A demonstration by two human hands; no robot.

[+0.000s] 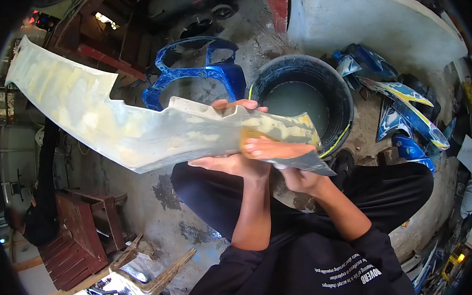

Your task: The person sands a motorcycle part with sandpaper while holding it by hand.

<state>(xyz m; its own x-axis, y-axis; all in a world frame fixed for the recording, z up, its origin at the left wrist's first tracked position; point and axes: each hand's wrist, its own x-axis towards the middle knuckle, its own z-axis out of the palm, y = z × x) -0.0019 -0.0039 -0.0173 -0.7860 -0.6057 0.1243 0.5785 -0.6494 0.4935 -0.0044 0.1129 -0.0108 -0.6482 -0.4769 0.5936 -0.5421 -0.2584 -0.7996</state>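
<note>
A long, curved panel (154, 133) with patchy grey, white and yellowish surface stretches from the upper left to the centre. Around its narrower part, my left hand (240, 166) supports it from below, with fingertips showing over the far edge. My right hand (296, 168) lies against the panel's right end, its fingers pressed on a brownish-yellow sheet (251, 138) on the surface. Part of that sheet is hidden under the fingers. Beyond the panel's right end stands a dark tub (344, 100) holding cloudy water.
A blue frame-like part (226, 75) lies on the floor behind the panel. Blue, white and yellow parts (406, 102) are piled at the right by a pale wall (369, 26). At the left are a red-brown wooden bench (77, 238) and another person (40, 219).
</note>
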